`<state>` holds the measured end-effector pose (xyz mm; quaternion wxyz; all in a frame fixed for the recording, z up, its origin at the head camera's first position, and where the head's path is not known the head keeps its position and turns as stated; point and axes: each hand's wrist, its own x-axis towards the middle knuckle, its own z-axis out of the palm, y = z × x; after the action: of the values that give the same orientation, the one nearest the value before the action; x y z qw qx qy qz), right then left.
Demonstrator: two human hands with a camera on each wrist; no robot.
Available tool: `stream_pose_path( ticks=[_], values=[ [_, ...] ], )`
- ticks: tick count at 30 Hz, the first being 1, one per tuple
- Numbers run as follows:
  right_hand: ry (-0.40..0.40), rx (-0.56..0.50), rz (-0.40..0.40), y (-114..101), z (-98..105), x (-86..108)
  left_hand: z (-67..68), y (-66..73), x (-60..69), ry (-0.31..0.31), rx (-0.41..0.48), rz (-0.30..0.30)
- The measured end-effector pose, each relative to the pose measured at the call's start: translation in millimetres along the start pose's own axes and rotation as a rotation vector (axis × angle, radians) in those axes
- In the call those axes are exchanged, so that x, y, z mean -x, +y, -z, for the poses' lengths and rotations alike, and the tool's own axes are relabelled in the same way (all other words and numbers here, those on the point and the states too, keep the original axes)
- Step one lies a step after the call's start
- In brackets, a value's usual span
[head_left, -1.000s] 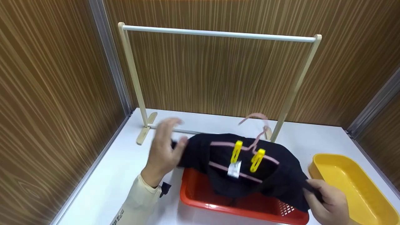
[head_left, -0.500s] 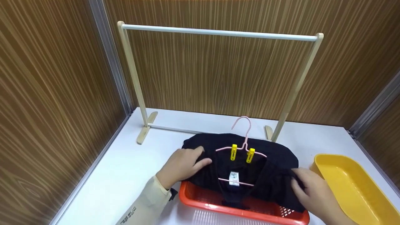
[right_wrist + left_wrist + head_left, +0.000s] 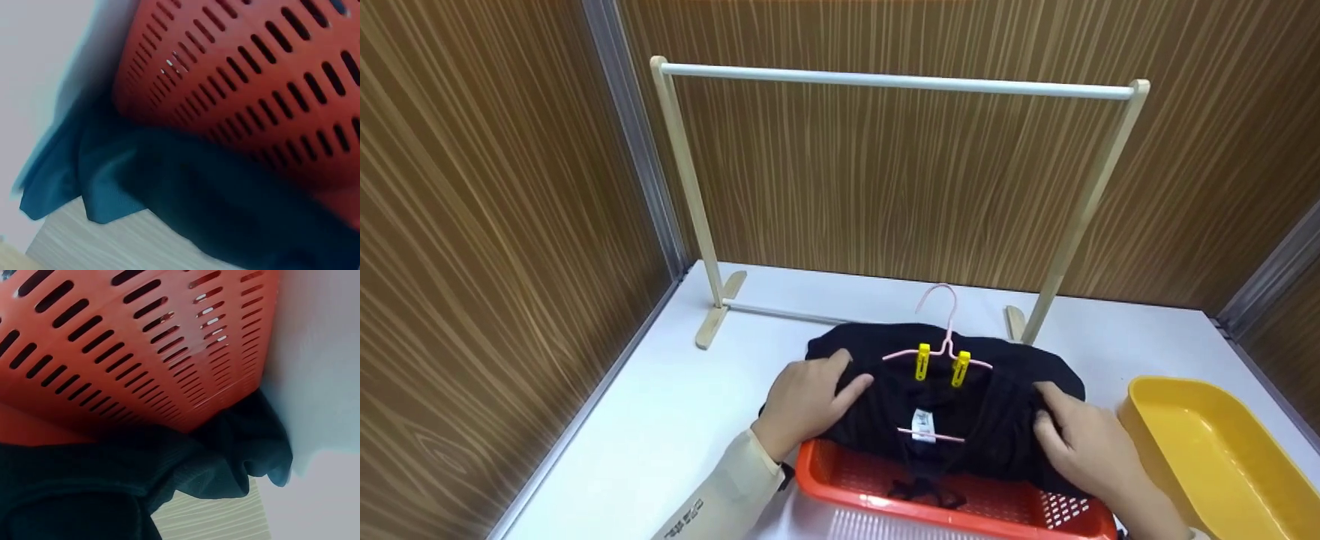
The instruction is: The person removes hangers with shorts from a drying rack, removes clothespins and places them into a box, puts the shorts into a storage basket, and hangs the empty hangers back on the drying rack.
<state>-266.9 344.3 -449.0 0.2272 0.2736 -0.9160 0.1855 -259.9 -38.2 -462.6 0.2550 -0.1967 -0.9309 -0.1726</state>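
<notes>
A black garment (image 3: 930,457) with a white neck label (image 3: 922,426) lies across the red basket (image 3: 877,501), on a pink hanger (image 3: 949,330) whose hook sticks up. Two yellow clothespins (image 3: 922,363) sit on the hanger's upper arms inside the neckline. At the garment's left shoulder area my left hand (image 3: 802,401) holds the cloth, thumb and forefinger apart. My right hand (image 3: 1087,442) pinches the cloth on the other side. Both wrist views show dark cloth (image 3: 225,461) hanging beside the slotted basket wall (image 3: 225,67); neither shows the fingers.
Behind the basket stands a wooden rack with a white top rail (image 3: 900,79) and two upright posts (image 3: 1084,217). A yellow tray (image 3: 1207,450) is at the right on the white table (image 3: 660,420). Wood-patterned panels (image 3: 885,187) enclose the back and sides.
My left hand has come right and down onto the garment, and my right hand has moved inward along it. The hanger's hook has swung left and settled; the neckline now lies narrower.
</notes>
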Motion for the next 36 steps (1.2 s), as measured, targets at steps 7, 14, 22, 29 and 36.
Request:
stream_pose_path(
  ticks=[7,14,22,29,36],
  values=[
    [-0.002,0.03,-0.009,1.0,-2.7,-0.3,-2.1,0.3,-1.0,0.012,0.017,0.005],
    [-0.046,0.072,-0.117,-4.5,-1.3,-3.4,-0.2,1.6,-3.3,-0.012,-0.002,0.021],
    [-0.048,0.08,-0.115,-3.5,-2.5,-4.6,-0.3,2.8,-2.2,-0.019,-0.009,0.048],
    [-0.046,0.074,-0.106,-2.5,-4.6,-4.7,-0.7,1.4,-1.8,-0.017,-0.004,0.056],
    [-0.04,0.069,-0.092,-2.5,-3.8,-3.6,-1.5,2.3,-0.6,-0.034,-0.001,0.071]
  ],
)
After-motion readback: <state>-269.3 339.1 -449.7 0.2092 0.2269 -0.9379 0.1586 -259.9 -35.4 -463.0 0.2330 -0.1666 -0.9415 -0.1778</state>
